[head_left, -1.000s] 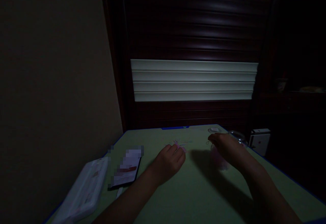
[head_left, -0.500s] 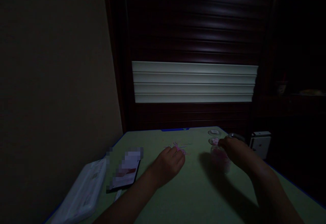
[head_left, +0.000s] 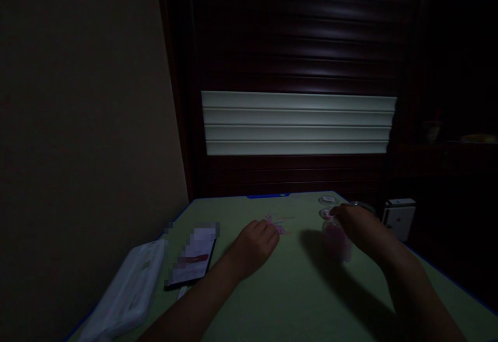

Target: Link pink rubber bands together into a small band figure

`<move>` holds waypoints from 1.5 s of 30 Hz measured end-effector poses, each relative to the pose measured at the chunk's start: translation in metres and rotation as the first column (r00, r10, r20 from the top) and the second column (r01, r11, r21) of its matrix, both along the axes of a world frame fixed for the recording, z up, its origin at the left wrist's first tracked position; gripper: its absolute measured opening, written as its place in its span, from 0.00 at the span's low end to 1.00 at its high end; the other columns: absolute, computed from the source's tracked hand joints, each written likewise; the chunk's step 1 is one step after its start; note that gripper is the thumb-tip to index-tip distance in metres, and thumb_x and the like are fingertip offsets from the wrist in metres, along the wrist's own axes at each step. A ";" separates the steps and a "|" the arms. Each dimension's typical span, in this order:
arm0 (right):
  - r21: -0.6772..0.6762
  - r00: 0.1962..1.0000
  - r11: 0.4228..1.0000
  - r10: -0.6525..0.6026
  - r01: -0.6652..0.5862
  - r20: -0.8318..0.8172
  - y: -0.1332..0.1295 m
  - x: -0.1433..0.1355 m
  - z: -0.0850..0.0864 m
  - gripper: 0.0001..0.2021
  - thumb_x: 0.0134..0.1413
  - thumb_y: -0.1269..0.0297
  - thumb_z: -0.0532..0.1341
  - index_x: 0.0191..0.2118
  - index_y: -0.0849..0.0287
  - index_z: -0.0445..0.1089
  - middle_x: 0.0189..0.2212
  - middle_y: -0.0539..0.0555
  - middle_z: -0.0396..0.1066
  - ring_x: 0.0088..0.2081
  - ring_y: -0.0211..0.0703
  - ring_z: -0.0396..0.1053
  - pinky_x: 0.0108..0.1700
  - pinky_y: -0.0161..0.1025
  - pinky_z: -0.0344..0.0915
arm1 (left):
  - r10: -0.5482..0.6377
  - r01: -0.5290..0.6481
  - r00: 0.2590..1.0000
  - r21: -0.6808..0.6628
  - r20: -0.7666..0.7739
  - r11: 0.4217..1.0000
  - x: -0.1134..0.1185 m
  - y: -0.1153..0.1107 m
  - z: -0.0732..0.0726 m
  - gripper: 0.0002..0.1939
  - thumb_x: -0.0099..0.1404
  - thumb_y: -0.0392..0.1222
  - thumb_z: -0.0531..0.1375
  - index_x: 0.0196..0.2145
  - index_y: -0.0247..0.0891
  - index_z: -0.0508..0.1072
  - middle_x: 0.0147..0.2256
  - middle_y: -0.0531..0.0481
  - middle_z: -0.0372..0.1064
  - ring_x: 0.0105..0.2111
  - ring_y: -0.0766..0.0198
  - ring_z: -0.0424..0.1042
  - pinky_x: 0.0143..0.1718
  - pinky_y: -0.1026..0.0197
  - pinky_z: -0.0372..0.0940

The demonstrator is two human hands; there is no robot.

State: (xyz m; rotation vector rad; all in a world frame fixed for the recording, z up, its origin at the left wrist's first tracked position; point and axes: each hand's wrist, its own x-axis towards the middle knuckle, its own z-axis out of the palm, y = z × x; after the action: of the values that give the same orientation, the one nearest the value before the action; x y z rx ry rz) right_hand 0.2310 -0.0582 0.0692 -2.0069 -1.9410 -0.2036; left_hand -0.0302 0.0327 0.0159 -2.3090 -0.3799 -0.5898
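Small pink pieces lie with thin strands on the green table. My left hand rests just in front of them with its fingers curled together; what it may hold is hidden. Over a clear jar with pink contents, my right hand is closed, fingertips pinched near a small round dish holding pink bits. Anything between those fingertips is too small to make out. Behind that dish lies a round clear lid with a pale label.
A phone lies left of my left arm, and a white case sits at the table's left edge by the wall. Another round clear item is partly hidden behind my right hand. A white box stands beyond the right edge.
My right hand has shifted slightly left, its fingertips now nearer the small dish. My left hand has moved slightly left, showing more of the pink pieces.
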 end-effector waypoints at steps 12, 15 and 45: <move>0.091 0.965 0.962 0.262 -0.259 -0.016 0.002 -0.051 0.002 0.12 0.57 0.67 0.50 0.35 0.57 0.70 0.33 0.54 0.70 0.34 0.38 0.67 0.35 0.33 0.58 | 0.241 -0.222 0.970 -0.261 0.043 0.939 -0.001 0.009 0.000 0.07 0.63 0.29 0.50 0.33 0.36 0.67 0.33 0.48 0.64 0.34 0.59 0.63 0.37 0.57 0.60; 0.050 0.942 0.942 0.335 -0.333 -0.023 0.000 -0.061 0.000 0.11 0.56 0.69 0.49 0.30 0.58 0.69 0.31 0.53 0.70 0.31 0.36 0.66 0.33 0.32 0.56 | 0.292 -0.259 0.955 -0.350 0.045 0.900 -0.001 0.011 -0.001 0.08 0.64 0.30 0.50 0.32 0.36 0.67 0.34 0.47 0.65 0.36 0.59 0.64 0.39 0.57 0.60; -0.049 0.923 0.923 0.378 -0.381 -0.067 0.009 -0.070 -0.011 0.09 0.50 0.71 0.51 0.27 0.59 0.67 0.28 0.53 0.70 0.26 0.35 0.64 0.29 0.31 0.54 | 0.242 -0.096 0.956 -0.599 0.168 0.795 0.020 0.022 -0.020 0.07 0.64 0.39 0.54 0.32 0.37 0.70 0.34 0.49 0.67 0.38 0.61 0.64 0.39 0.61 0.58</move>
State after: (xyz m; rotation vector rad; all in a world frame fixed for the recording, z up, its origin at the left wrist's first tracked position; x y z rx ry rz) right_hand 0.1610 -0.0495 0.0580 -1.6046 -2.2737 0.0102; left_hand -0.0105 0.0547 -0.0039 -2.7480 -1.0002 -0.7362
